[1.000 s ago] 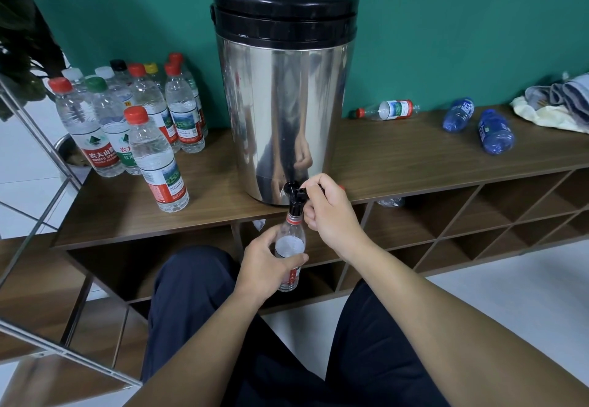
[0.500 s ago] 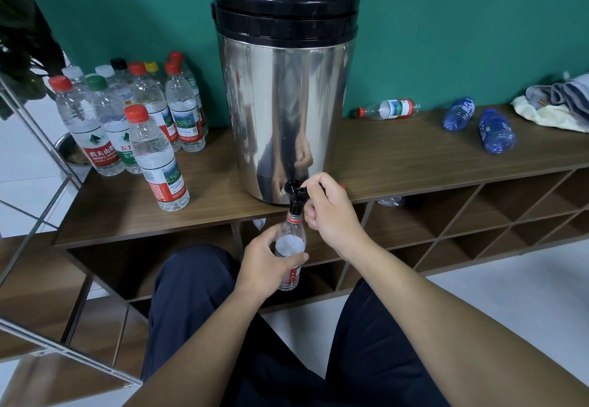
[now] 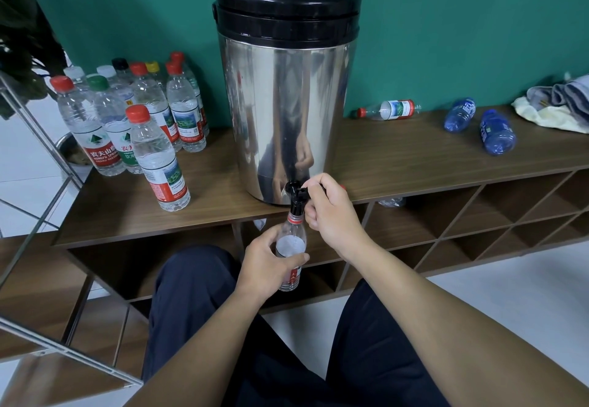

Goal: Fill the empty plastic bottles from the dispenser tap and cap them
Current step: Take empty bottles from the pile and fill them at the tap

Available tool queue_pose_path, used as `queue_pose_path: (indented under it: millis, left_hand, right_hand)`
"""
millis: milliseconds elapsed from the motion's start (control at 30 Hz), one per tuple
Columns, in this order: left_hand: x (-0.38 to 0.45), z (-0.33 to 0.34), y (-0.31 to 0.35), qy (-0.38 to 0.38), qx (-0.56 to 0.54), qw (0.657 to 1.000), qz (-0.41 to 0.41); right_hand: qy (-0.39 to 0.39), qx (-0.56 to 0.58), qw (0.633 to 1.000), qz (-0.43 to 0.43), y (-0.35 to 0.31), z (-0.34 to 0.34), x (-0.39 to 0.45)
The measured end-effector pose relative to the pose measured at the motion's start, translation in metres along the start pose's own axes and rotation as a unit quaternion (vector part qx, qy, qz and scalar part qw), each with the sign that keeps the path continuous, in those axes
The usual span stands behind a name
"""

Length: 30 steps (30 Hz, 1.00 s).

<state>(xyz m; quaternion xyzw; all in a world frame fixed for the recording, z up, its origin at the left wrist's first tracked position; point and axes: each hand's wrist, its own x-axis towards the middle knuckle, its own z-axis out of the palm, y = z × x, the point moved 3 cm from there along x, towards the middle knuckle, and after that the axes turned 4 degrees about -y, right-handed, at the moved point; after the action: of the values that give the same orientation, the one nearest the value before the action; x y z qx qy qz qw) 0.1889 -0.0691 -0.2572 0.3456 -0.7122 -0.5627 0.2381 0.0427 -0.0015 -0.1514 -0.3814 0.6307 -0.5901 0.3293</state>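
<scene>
Clear thin plastic bottle (image 3: 290, 247), gripped round its middle by the left hand's curled fingers (image 3: 294, 258) beneath the black tap (image 3: 297, 194) the right hand (image 3: 331, 215) pinches, likely grows heavier, squashy, perhaps slippery.

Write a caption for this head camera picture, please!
Left hand holds bottle under tap; right hand works it.

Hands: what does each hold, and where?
Left hand grips the bottle around its body. Right hand pinches the tap lever.
</scene>
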Motion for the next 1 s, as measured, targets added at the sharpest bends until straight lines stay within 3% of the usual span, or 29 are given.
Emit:
queue_pose_path:
  millis: [1000]
  left_hand:
    - [-0.0012, 0.0007, 0.0026, 0.000, -0.010, 1.000, 0.008]
  right_hand:
    - [-0.006, -0.002, 1.000, -0.002, 0.0007, -0.0013, -0.0001]
